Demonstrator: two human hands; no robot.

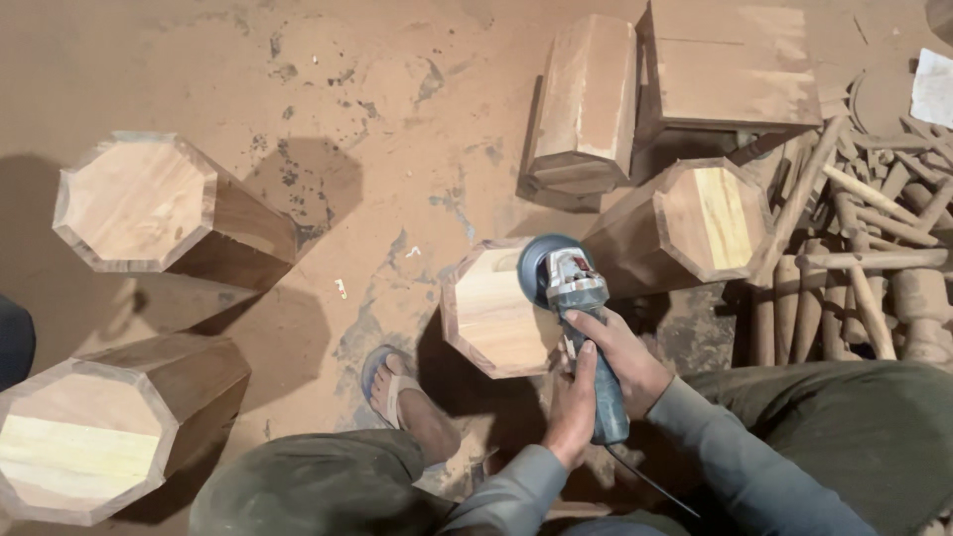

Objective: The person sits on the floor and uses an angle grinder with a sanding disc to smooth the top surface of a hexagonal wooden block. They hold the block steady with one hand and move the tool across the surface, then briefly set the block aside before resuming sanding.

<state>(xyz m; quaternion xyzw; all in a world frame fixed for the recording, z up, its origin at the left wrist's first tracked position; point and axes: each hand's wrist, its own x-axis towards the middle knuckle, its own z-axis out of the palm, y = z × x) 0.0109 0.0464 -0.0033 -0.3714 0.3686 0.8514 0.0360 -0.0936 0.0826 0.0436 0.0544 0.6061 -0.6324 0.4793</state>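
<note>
From the head view, the person sits low on the dusty floor (199, 60) with both hands wrapped around a grinder (581, 328): the right hand (620, 352) grips the body near the head, fingers closed round it, and the left hand (574, 407) is closed on the handle just behind, at about 7 o'clock from the right. The grinder's long axis runs roughly 5 o'clock to 11 o'clock, its round disc end (544, 270) pointing up toward 11 and resting on the upper right edge of an octagonal block (496, 313); a cord (650, 481) trails from the tail toward 4 o'clock. The block stands on end just beyond the person's sandalled foot (402, 392), its pale top face turned to the camera. As I judge it, the work is mid-way: the bevelled rim under the disc is being dressed, while the rest of that rim looks much like the rims on the other blocks, so I cannot tell how much is left. Two more octagonal blocks (139, 203) stand at 9 o'clock, others lie at 1 o'clock, and a heap of turned spindles (864, 268) sits at 3 o'clock.
</note>
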